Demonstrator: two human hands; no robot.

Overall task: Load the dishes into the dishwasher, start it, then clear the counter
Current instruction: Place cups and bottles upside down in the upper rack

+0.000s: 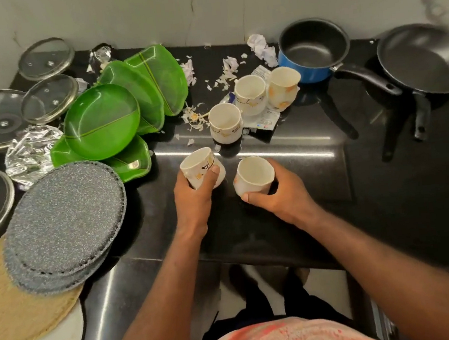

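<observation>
Head view: a person stands at a black counter, fingers of each hand curled around a white cup. The left hand grips a tilted patterned cup and the right hand grips a second cup, both nearer the person than the blue saucepan. Three more cups stand just left of the saucepan, with green plates farther left.

Nothing is legible; the print on the torn packet is too blurred to read.
</observation>
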